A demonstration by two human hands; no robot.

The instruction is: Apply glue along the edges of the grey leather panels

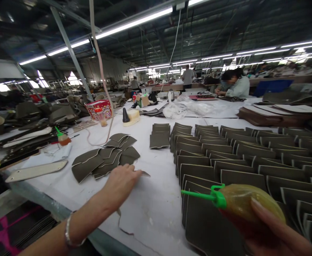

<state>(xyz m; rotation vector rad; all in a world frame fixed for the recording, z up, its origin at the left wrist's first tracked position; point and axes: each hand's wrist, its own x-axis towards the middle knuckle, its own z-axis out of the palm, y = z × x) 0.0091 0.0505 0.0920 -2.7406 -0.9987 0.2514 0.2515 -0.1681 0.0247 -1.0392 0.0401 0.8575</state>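
- Squeeze bottle (241,197), amber contents: clasped in the right hand (281,233), fingers wrapped round it, thumb along its side. It is held tilted over the near left corner of the laid-out panels, green nozzle (198,194) pointing left.
- Dark panels (211,224): set out in overlapping rows across the right of the table, pale edges showing. Arranging looks well advanced here, in my judgement; count not possible, rows run out of frame.
- Short column of panels (159,139): stands apart, just left of the rows' far end.
- Loose curved pieces (102,161): small heap left of centre, not set in rows; judged as the portion left.
- Left hand (122,181): beside the heap, fingers bunched close together. A thin sliver (146,174) shows past the fingertips; cannot tell whether it is gripped or merely touched.
- Liquid on panels: cannot tell which, if any, carry it.
- Farther out: second green-tipped bottle (63,138) standing at left; brown sheets (259,115) stacked beyond the rows.
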